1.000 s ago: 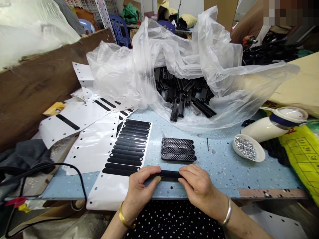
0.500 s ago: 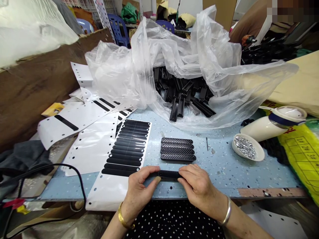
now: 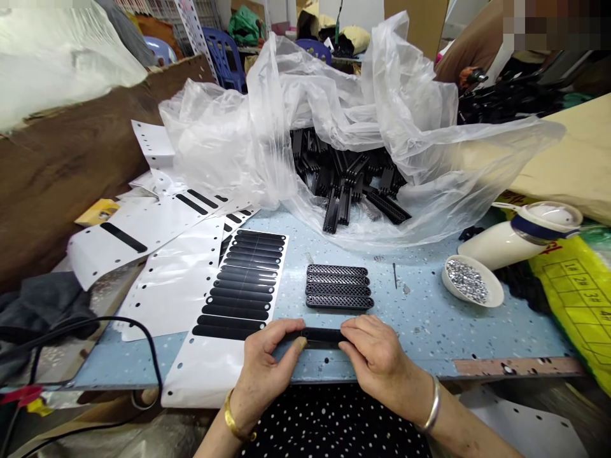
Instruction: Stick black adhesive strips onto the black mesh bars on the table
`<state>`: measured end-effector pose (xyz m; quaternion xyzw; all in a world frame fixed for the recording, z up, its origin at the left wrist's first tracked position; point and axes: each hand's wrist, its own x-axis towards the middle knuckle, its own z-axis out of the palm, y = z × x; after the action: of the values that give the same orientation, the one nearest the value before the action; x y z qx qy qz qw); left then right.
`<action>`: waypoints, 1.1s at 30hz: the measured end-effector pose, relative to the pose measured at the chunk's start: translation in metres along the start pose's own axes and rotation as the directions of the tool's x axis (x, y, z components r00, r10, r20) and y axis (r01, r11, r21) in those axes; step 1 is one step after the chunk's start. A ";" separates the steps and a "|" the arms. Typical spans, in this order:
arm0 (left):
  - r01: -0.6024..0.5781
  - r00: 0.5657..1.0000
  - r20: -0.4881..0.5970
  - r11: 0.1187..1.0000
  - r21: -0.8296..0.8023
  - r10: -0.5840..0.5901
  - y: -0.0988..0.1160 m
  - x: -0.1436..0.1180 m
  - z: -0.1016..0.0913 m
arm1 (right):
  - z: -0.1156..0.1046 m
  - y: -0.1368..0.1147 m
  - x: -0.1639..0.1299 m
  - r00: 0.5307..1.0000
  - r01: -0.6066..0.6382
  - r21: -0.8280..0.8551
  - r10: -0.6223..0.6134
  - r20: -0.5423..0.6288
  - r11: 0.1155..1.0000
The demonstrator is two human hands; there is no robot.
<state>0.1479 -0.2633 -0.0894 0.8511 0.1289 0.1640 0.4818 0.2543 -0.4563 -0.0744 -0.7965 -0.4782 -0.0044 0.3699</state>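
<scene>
Near the table's front edge, a narrow black strip with rounded ends is held level between my two hands. My left hand pinches its left end, thumb below and fingers above. At the other end, my right hand grips it the same way. Just beyond lies a block of black lattice-faced bars, set side by side. To the left, a white sheet carries a column of black rounded stickers. Whether a sticker lies on the held strip I cannot tell.
A clear plastic bag with many black plastic parts spreads across the back. On the right stand a bowl of small silvery pieces and a cream bottle lying tilted. A black cable loops at the left. A person's arm shows at upper right.
The view has shifted slightly. Both hands keep hold of the black strip in nearly the same place; nothing else has visibly moved.
</scene>
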 end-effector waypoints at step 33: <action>0.056 0.998 -0.028 0.998 -0.006 -0.057 0.006 0.010 0.005 | -0.001 0.000 0.003 0.999 -0.032 0.031 0.031 0.026 0.999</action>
<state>0.1599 -0.2665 -0.0854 0.8434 0.1593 0.1628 0.4866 0.2558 -0.4544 -0.0725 -0.7982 -0.4702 0.0193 0.3761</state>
